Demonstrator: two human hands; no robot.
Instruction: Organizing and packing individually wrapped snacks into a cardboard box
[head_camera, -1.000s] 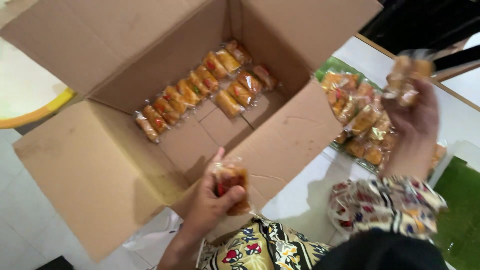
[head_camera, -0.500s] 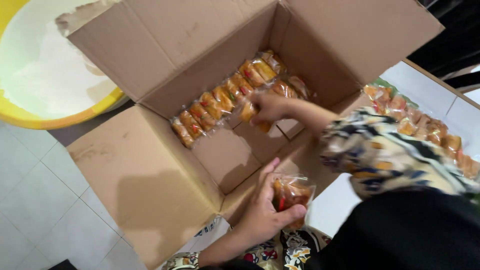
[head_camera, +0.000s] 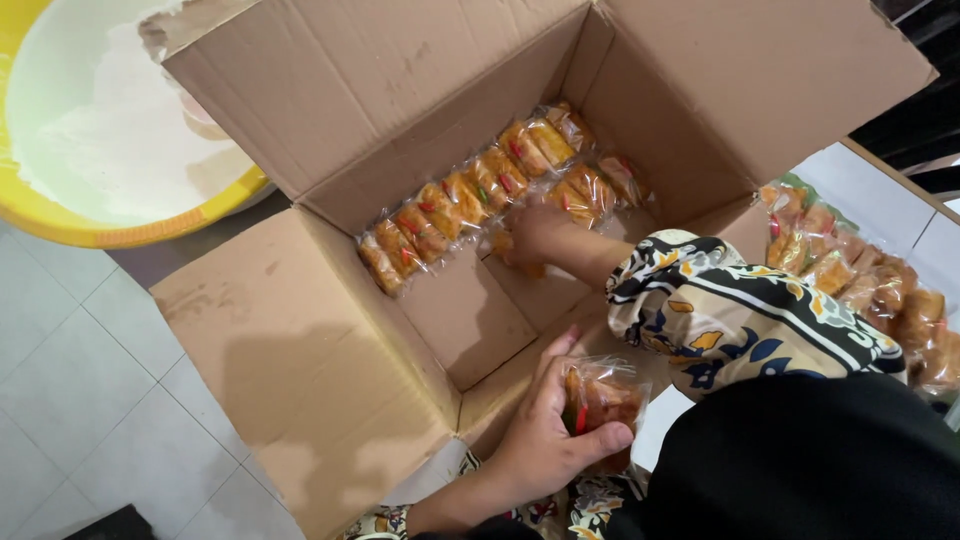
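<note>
Change since earlier frame: the right hand (head_camera: 535, 235) stays inside the cardboard box (head_camera: 300, 330), now set slightly lower on the box floor; the left hand (head_camera: 555, 430) has barely shifted at the near flap. The view itself has moved little.
Right hand pose: arm extended forward and down into the box, patterned sleeve (head_camera: 720, 310) bunched at the forearm, fingers curled downward at the near end of the packet rows (head_camera: 490, 195).
Right hand state: it appears to be closed on a small snack packet (head_camera: 510, 245), but the packet is mostly covered by the fingers, so the grasp is not certain.
Left hand pose: palm turned inward, thumb lying along the lower edge, fingers wrapped from the left side.
Left hand state: grasping a clear wrapped snack packet (head_camera: 600, 400) with orange-brown contents, held just outside the box against its near flap.
Box contents: two rows of wrapped packets lie against the far wall; the rest of the floor is bare cardboard.
Outside the box: a pile of loose packets (head_camera: 860, 280) lies on the right; a yellow basin (head_camera: 90, 150) with white powder stands at upper left.
Hidden or cut off: the basin and the pile run out of the frame; a dark garment (head_camera: 830, 460) covers the lower right corner.
</note>
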